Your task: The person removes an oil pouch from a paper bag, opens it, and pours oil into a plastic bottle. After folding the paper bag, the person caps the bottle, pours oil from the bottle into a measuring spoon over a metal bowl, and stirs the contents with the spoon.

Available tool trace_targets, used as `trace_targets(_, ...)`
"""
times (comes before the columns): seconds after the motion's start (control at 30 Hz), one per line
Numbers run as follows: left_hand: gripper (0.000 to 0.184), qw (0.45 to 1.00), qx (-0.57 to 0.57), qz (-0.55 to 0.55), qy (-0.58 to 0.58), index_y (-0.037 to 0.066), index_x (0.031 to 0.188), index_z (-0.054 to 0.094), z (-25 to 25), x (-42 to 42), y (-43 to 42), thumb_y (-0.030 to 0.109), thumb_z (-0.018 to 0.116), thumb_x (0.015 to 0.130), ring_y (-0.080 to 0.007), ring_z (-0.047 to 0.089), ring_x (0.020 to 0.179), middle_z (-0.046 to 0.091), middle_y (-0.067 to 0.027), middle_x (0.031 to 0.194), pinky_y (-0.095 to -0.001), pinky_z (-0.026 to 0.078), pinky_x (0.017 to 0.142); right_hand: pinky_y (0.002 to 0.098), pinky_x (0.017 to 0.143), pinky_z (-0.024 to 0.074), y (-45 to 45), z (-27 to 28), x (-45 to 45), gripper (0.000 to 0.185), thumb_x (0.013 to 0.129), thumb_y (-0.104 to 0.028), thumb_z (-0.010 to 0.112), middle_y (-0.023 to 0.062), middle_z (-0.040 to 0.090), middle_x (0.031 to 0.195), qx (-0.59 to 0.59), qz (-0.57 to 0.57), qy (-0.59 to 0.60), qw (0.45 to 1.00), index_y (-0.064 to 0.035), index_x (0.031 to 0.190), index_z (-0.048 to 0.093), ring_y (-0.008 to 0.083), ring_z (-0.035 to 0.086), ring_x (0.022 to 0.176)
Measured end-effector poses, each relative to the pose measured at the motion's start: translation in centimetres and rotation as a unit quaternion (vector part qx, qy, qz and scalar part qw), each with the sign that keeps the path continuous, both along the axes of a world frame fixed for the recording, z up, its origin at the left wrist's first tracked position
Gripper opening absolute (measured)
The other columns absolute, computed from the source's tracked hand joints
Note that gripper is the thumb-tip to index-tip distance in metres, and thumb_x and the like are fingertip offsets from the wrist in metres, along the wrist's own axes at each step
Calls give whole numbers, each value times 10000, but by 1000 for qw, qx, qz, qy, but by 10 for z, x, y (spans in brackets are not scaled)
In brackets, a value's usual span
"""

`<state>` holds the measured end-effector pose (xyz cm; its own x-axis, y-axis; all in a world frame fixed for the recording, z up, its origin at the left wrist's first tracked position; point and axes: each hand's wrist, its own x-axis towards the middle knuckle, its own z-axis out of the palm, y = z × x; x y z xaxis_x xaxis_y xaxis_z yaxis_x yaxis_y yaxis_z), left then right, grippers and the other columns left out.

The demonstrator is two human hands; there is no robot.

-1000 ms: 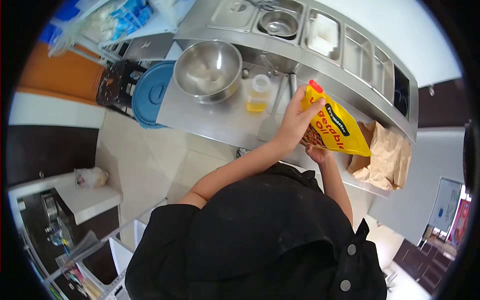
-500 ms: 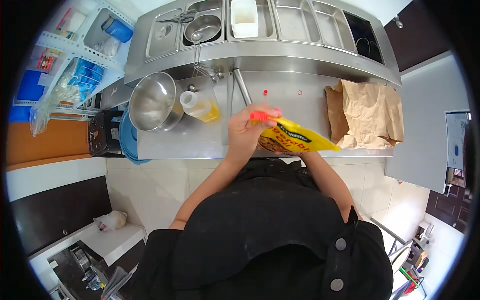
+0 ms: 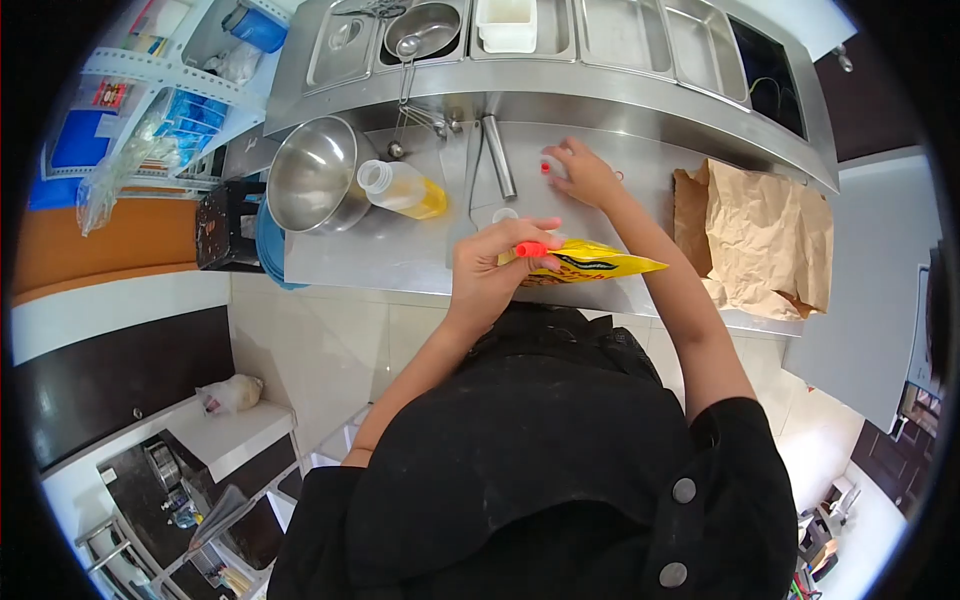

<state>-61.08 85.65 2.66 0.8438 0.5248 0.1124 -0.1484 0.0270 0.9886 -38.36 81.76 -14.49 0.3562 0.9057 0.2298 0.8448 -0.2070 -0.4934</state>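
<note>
My left hand [image 3: 484, 272] is closed around the neck of a yellow vegetable oil pouch [image 3: 600, 262], just below its red spout [image 3: 531, 249]. The pouch hangs over the counter's front edge, tilted to the right. My right hand [image 3: 590, 178] reaches across the counter with its fingers apart. A small red cap [image 3: 545, 167] lies just left of those fingertips, not in their grasp. Left of my left hand, a clear bottle [image 3: 405, 190] with a white neck lies tilted, yellow liquid inside. A whitish round piece [image 3: 505, 214] shows behind the left hand.
A steel bowl [image 3: 318, 170] stands left on the steel counter [image 3: 400, 262]. A metal tube [image 3: 499, 160] and a long flat utensil [image 3: 474, 180] lie mid-counter. Measuring spoons [image 3: 406, 90] hang from the raised edge. A brown paper bag [image 3: 765, 235] sits right, near my right forearm.
My right hand has left the underside of the pouch and moved forward to beside the red cap. My left hand still holds the pouch. The view has shifted slightly.
</note>
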Motion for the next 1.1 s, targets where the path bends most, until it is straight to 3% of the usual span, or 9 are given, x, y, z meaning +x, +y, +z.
trace_targets(0.17, 187, 998, 58, 1, -4, 38, 825, 691, 0, 6, -5, -84, 641, 692, -194, 625, 945, 676, -65, 864, -278, 451, 823, 347, 743, 476, 31, -30, 12, 215, 773, -125, 626, 94, 552, 976, -63, 156, -92, 982, -82, 983, 608, 276, 571, 893)
trace_targets(0.23, 189, 999, 44, -5, -1, 35, 830, 685, -3, 12, -6, -88, 639, 694, -204, 622, 959, 679, -61, 864, -288, 447, 845, 329, 694, 477, 24, -30, 23, 151, 774, -52, 599, 84, 548, 977, -63, 177, 42, 981, -67, 922, 617, 242, 581, 799)
trace_targets(0.27, 191, 999, 30, -15, 0, 32, 836, 680, -4, 16, -7, -91, 637, 696, -213, 619, 972, 682, -58, 864, -297, 442, 867, 329, 694, 477, 18, -21, 29, 151, 774, -52, 599, 84, 548, 977, -62, 180, 41, 981, -67, 922, 617, 242, 581, 799)
trace_targets(0.33, 196, 999, 0, -41, 0, 25, 848, 669, -6, 25, -9, -98, 633, 700, -232, 614, 998, 687, -50, 864, -316, 434, 912, 295, 639, 468, -1, 16, 40, 128, 781, 9, 564, 67, 550, 935, -7, 119, 218, 969, -53, 875, 624, 187, 565, 686)
trace_targets(0.4, 195, 999, -1, -46, -8, 26, 848, 669, -9, 35, -13, -98, 633, 702, -232, 616, 991, 687, -53, 862, -306, 441, 896, 268, 599, 452, -19, 63, 51, 134, 797, 38, 531, 48, 548, 863, 24, 96, 291, 952, -34, 862, 624, 145, 540, 617)
trace_targets(0.5, 191, 998, -4, -65, -22, 26, 848, 670, -14, 49, -20, -96, 633, 706, -232, 623, 970, 687, -64, 854, -276, 463, 847, 254, 612, 437, -48, 140, 53, 92, 817, 1, 561, 34, 542, 819, -53, 100, 235, 965, -21, 873, 629, 133, 540, 666)
trace_targets(0.67, 163, 994, -62, -57, -62, 22, 848, 700, -29, 70, -30, -38, 675, 699, -166, 632, 826, 677, -74, 828, -238, 469, 730, 222, 681, 421, -66, 229, 4, 72, 841, -5, 573, 25, 540, 879, 24, 159, 268, 950, -13, 890, 624, 118, 518, 729)
trace_targets(0.83, 173, 999, -16, -28, 35, 5, 883, 698, -38, 76, -31, -22, 679, 713, -139, 619, 788, 686, -72, 841, -223, 472, 704, 216, 701, 401, -73, 233, -28, 67, 851, -34, 584, 17, 536, 881, 8, 164, 363, 917, -22, 899, 630, 114, 497, 736)
trace_targets(1.1, 205, 1000, -18, 11, -7, 8, 920, 699, -27, 76, -34, -5, 690, 715, -121, 609, 769, 696, -79, 881, -210, 470, 704, 232, 709, 414, -78, 215, -33, 61, 834, -23, 593, 19, 542, 868, 44, 164, 365, 915, -27, 878, 637, 117, 508, 748)
